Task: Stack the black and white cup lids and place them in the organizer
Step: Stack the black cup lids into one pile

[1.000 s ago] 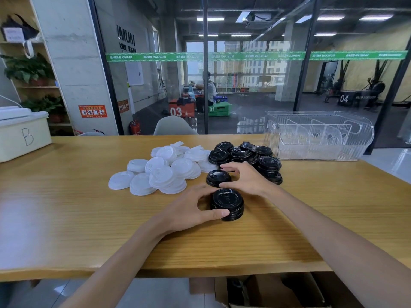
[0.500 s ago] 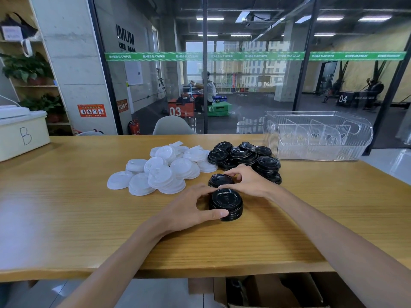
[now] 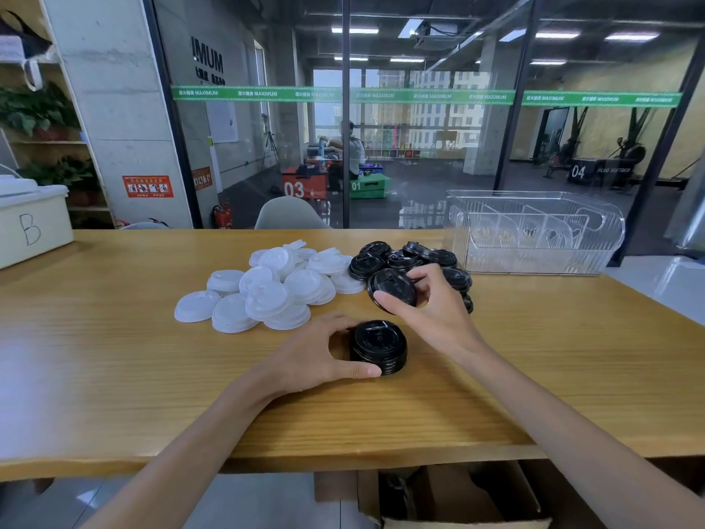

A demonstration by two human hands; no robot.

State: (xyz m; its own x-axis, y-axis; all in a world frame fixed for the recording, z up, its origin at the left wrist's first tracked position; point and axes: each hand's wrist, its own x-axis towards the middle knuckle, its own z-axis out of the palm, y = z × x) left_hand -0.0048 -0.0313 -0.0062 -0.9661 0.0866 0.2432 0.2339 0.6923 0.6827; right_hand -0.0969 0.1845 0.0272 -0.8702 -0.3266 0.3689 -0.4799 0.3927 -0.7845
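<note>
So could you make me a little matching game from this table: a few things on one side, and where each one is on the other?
Things:
1. single black lid
2. black stack
3. white lids
4. clear organizer

Places:
A. far right of the table
B. loose heap, left of the black pile
C. lifted in the right hand
D. on the table, steadied by the left hand

Pairs: 1-C, 2-D, 3-B, 4-A

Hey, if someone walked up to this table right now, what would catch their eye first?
Probably the right hand lifting a black lid above the black stack, which the left hand steadies at the table's middle. Behind lie loose white lids, and far right the clear organizer.
</note>
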